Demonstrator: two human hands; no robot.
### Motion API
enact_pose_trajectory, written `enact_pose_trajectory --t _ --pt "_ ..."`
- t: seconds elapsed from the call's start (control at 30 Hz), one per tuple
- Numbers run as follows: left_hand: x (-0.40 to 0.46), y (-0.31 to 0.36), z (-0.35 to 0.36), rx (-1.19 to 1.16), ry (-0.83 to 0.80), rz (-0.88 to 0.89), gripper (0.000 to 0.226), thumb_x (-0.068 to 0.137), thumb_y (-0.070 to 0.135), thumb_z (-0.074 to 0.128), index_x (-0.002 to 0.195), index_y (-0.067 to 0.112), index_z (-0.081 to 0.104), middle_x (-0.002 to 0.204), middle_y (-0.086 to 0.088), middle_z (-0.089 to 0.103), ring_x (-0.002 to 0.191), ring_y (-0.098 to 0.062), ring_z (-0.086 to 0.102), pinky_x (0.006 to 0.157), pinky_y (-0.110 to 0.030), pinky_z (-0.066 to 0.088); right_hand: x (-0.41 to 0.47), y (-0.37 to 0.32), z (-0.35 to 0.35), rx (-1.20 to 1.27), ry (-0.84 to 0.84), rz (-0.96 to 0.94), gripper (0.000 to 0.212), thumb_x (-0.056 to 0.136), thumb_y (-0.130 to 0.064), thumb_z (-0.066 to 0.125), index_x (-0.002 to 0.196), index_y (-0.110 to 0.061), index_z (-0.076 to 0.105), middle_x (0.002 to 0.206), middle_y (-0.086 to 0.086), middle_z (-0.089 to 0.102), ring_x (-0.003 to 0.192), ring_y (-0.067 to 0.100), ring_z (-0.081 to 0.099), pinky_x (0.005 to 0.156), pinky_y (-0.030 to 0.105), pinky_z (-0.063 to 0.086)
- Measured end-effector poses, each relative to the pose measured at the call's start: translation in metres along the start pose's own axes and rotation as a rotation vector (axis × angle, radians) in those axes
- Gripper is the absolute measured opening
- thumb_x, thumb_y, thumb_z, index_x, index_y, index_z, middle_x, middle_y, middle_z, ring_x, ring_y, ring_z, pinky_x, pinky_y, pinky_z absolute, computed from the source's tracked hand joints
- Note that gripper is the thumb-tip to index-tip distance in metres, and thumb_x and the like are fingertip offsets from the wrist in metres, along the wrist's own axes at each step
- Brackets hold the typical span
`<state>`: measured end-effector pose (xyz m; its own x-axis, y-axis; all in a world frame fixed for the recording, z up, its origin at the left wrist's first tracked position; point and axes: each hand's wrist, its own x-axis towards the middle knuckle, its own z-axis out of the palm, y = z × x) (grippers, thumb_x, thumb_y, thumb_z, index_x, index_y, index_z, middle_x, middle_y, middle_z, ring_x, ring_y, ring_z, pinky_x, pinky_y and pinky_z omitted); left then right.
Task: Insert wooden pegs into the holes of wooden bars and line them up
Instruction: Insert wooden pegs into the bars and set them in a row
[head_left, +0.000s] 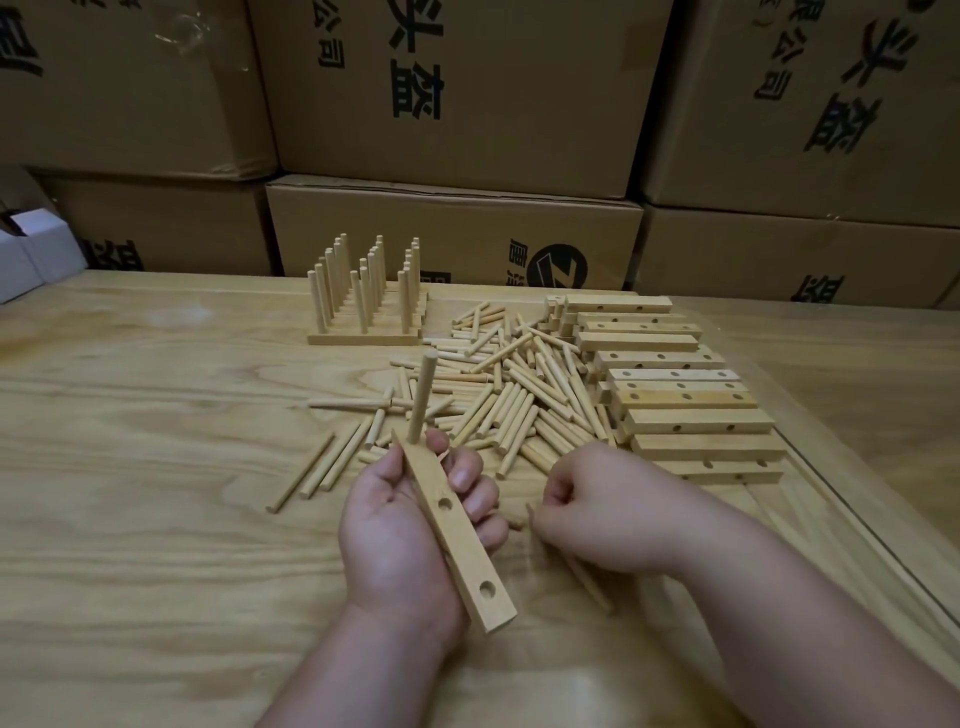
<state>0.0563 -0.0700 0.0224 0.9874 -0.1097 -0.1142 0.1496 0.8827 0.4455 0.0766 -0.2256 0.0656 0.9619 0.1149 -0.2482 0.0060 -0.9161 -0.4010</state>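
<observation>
A wooden bar (451, 525) is held lengthwise in the left hand (410, 525), above the near part of the wooden table (156, 415), with its drilled face turned up so the holes can be reached. One peg (422, 397) is seated upright in the far hole; the middle hole (444, 503) and the near hole (487, 589) are unfilled. The fingers (467, 478) are curled round the bar's right edge and the thumb is laid along its left, which appears meant to steady it for pressing.

Just to the right, the right hand (597, 514) is closed low over the table, seemingly round pegs, blurred ends of which show below it; the grip cannot be made out clearly. The loose peg pile (509, 395) is kept within reach behind both hands. Undrilled-looking and drilled blank bars (675, 405) are stacked to its right. Finished bars (366, 296), pegs upright, are lined up at the far left of the pile. Cardboard cartons (457, 234) are stacked behind.
</observation>
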Motion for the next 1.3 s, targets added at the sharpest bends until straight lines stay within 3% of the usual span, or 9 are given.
enact_pose_trajectory --t 0.17,0.23,0.3,0.37,0.47,0.63,0.73,0.97,1.3 --pt "0.001 -0.002 0.001 -0.003 0.053 0.008 0.030 0.097 0.037 0.034 0.084 0.017 0.053 0.063 -0.001 0.040 0.048 -0.015 0.033 0.040 -0.021 0.025 -0.011 -0.005 -0.028 0.586 0.237 -0.184 0.014 0.089 -0.023 0.065 0.079 -0.014 0.070 0.070 0.010 0.074 0.056 0.017 0.069 0.047 0.034 0.054" --pt "0.001 -0.004 0.001 0.007 0.065 0.006 0.029 0.097 0.037 0.035 0.086 0.017 0.053 0.064 -0.001 0.041 0.049 -0.015 0.033 0.039 -0.020 0.026 -0.018 -0.012 -0.032 0.823 0.289 -0.320 0.004 0.091 -0.013 0.068 0.087 -0.014 0.068 0.074 0.010 0.075 0.060 0.020 0.073 0.047 0.030 0.053" --pt "0.001 -0.005 0.001 0.025 0.078 0.004 0.029 0.098 0.038 0.036 0.087 0.017 0.054 0.065 -0.001 0.041 0.049 -0.015 0.033 0.038 -0.020 0.027 -0.026 -0.021 -0.030 0.936 0.278 -0.422 0.020 0.089 -0.008 0.069 0.104 -0.019 0.063 0.083 0.009 0.078 0.070 0.023 0.077 0.052 0.030 0.058" --pt "0.002 -0.005 0.001 0.032 0.087 0.003 0.030 0.098 0.038 0.036 0.088 0.017 0.055 0.065 -0.001 0.042 0.049 -0.016 0.033 0.037 -0.021 0.028 -0.029 -0.028 -0.024 0.933 0.293 -0.469 0.033 0.089 -0.007 0.070 0.114 -0.026 0.059 0.089 0.006 0.079 0.077 0.023 0.078 0.058 0.035 0.063" --pt "0.002 -0.005 0.000 0.034 0.090 0.004 0.030 0.098 0.038 0.036 0.088 0.018 0.055 0.063 -0.002 0.043 0.047 -0.016 0.034 0.036 -0.022 0.028 -0.030 -0.034 -0.016 0.870 0.341 -0.470 0.034 0.093 -0.007 0.070 0.112 -0.031 0.057 0.088 0.003 0.078 0.078 0.022 0.077 0.069 0.048 0.064" --pt "0.003 -0.005 0.000 0.035 0.106 -0.005 0.029 0.098 0.037 0.036 0.089 0.018 0.055 0.063 -0.002 0.045 0.046 -0.016 0.035 0.036 -0.021 0.027 -0.031 -0.036 -0.010 0.844 0.245 -0.485 0.030 0.095 -0.001 0.066 0.106 -0.025 0.052 0.081 0.000 0.078 0.064 0.017 0.075 0.052 0.020 0.054" --pt "0.004 -0.004 -0.001 0.025 0.141 -0.001 0.030 0.098 0.037 0.036 0.087 0.018 0.056 0.064 -0.004 0.045 0.044 -0.016 0.036 0.036 -0.021 0.028 -0.032 -0.035 -0.011 0.748 0.249 -0.489 0.024 0.095 -0.002 0.067 0.097 -0.022 0.054 0.080 -0.004 0.079 0.064 0.011 0.075 0.053 0.018 0.054" --pt "0.005 -0.003 -0.002 -0.023 0.183 -0.017 0.030 0.097 0.039 0.038 0.087 0.018 0.056 0.068 -0.004 0.046 0.045 -0.015 0.034 0.036 -0.021 0.027 -0.032 -0.032 -0.013 0.496 0.365 -0.503 0.023 0.088 -0.021 0.076 0.088 -0.031 0.056 0.083 -0.006 0.076 0.071 0.012 0.071 0.065 0.040 0.059" --pt "0.008 -0.005 -0.008 -0.016 0.179 -0.009 0.028 0.096 0.042 0.039 0.089 0.019 0.052 0.068 -0.005 0.050 0.047 -0.018 0.038 0.040 -0.021 0.027 -0.028 -0.034 0.005 0.718 0.327 -0.538 0.026 0.093 -0.005 0.072 0.089 -0.028 0.060 0.085 -0.017 0.074 0.059 0.004 0.071 0.049 0.013 0.052"
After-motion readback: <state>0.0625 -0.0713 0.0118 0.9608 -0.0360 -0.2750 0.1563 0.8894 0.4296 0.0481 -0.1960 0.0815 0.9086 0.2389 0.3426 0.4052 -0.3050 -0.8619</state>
